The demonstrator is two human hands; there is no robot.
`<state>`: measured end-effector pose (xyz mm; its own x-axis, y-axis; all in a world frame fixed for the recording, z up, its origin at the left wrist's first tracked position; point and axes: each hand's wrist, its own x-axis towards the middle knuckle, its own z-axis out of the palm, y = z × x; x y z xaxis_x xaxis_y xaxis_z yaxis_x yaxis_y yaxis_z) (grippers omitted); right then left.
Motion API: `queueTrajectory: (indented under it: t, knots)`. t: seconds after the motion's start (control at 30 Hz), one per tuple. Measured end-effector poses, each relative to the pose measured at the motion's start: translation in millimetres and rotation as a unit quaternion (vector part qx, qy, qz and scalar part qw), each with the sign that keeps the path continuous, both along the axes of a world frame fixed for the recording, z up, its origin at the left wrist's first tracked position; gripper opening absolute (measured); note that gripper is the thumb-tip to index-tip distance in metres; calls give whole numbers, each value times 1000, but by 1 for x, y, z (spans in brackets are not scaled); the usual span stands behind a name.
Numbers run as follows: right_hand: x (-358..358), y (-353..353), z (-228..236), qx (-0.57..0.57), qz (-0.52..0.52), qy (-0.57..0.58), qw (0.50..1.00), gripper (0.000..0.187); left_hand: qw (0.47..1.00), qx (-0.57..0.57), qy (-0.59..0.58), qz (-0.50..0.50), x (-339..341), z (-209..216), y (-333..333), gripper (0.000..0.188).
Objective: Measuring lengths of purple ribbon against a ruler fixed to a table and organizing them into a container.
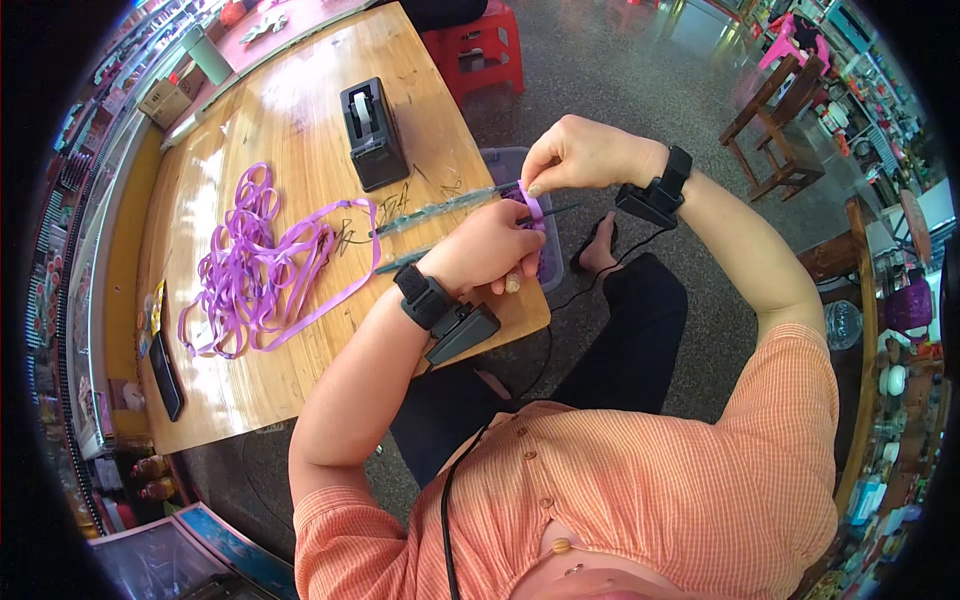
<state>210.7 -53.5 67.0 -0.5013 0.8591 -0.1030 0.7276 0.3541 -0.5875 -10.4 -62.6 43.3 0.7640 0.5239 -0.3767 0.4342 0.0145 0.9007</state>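
Observation:
At the table's right edge, my right hand (585, 155) pinches a short stretch of purple ribbon (534, 206). Beside it my left hand (482, 245) is closed, its fingers at the ribbon and on a thin dark rod (562, 212) whose tip sticks out to the right. Part of that rod lies hidden under the left hand. A second dark rod (450, 204), with clear wrapping along it, runs roughly parallel on the farther side. From the rods' left ends, purple ribbon (262, 262) leads to a tangled heap on the wooden table.
A black tape dispenser (370, 135) stands on the wooden table (290, 110). Near the table's left edge lies a dark flat object (165, 375). A translucent bin (550, 265) sits below the right edge. Farther off are a red stool (485, 50) and a wooden chair (785, 140).

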Motion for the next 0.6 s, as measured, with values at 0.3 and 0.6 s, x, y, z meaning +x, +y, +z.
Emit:
queueTrajectory:
  t: [0.3, 0.6]
  knots:
    - [4, 7, -4, -26, 21, 32, 999, 14, 1000, -24, 19, -1, 1, 4, -1, 50]
    - [-11, 11, 9, -1, 13, -55, 998, 32, 999, -31, 20, 5, 0, -1, 1, 46]
